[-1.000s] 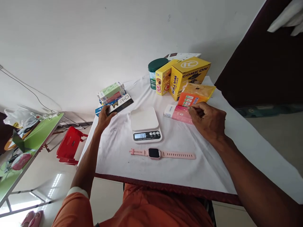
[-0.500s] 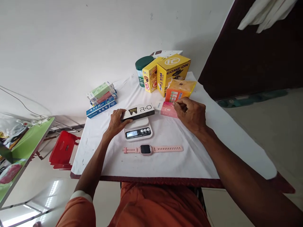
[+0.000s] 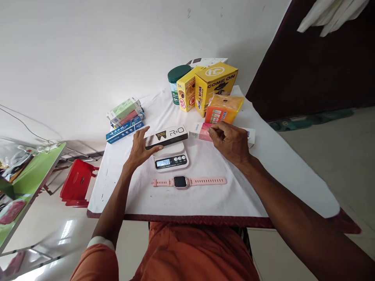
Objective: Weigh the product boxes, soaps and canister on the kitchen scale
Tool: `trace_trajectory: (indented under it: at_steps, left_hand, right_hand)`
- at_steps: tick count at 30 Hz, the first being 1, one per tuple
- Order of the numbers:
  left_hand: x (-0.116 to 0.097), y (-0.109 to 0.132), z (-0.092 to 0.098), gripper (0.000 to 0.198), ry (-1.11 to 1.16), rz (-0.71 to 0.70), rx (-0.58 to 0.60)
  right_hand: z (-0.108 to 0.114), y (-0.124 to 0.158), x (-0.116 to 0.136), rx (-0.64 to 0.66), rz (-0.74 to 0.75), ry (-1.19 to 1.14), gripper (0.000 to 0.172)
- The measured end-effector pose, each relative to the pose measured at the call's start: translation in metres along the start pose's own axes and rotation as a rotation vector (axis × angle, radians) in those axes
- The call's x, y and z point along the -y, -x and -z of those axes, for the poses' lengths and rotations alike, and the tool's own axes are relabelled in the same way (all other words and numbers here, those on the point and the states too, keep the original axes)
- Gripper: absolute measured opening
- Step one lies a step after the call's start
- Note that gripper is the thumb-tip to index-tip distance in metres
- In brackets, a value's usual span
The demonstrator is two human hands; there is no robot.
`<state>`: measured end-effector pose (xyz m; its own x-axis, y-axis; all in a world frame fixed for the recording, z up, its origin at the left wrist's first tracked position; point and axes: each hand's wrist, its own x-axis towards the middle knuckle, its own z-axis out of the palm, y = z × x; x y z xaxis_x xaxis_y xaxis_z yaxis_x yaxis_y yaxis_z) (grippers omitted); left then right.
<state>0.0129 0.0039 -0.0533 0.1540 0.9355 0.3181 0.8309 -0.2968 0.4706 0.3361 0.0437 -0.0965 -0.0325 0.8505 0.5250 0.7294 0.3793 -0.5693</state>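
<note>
A black-and-white toothpaste box (image 3: 172, 134) marked "R&O" lies across the small white kitchen scale (image 3: 172, 162), whose display is lit. My left hand (image 3: 140, 147) is open at the box's left end, thumb along the near side and fingers spread behind. Over the pink-and-white box (image 3: 199, 132) hovers my right hand (image 3: 231, 142), fingers curled closed with no object visible in them. Part of that box is hidden by the hand. A pink-strapped smartwatch (image 3: 180, 182) lies flat in front of the scale.
Several toothpaste boxes (image 3: 124, 130) are stacked at the left. Behind stand a green-lidded tub (image 3: 178, 74), yellow boxes (image 3: 216, 80) and an orange packet (image 3: 224, 109). A white box (image 3: 251, 137) shows right of my right hand. Left, a red chair (image 3: 76, 181) stands by a green table (image 3: 41, 171).
My left hand has loosened from the toothpaste box and shifted slightly left. My right hand has moved a little left, showing the white box beyond it. The scale's reading has changed.
</note>
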Motion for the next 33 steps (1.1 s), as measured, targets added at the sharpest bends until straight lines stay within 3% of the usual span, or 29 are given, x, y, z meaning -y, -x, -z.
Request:
trace_trajectory:
  at_steps: [9, 20, 26, 29, 33]
  left_hand:
    - [-0.016, -0.003, -0.014, 0.081, 0.098, -0.001, -0.061]
    - [-0.009, 0.004, -0.012, 0.076, 0.048, 0.002, -0.105]
    - [0.000, 0.002, -0.012, 0.054, -0.159, -0.004, 0.019]
    - [0.001, -0.002, -0.012, 0.052, -0.206, -0.027, 0.049]
    - [-0.005, -0.010, -0.011, 0.052, -0.238, -0.068, 0.072]
  right_hand:
    - [-0.005, 0.004, 0.007, 0.053, 0.049, -0.054, 0.029]
    - [-0.003, 0.003, 0.006, 0.040, 0.046, -0.050, 0.027]
    - [-0.007, 0.004, 0.004, 0.065, 0.062, -0.031, 0.030]
    - [-0.012, 0.009, 0.004, 0.085, 0.110, 0.006, 0.028]
    - [-0.013, 0.020, 0.015, 0.267, 0.164, 0.092, 0.029]
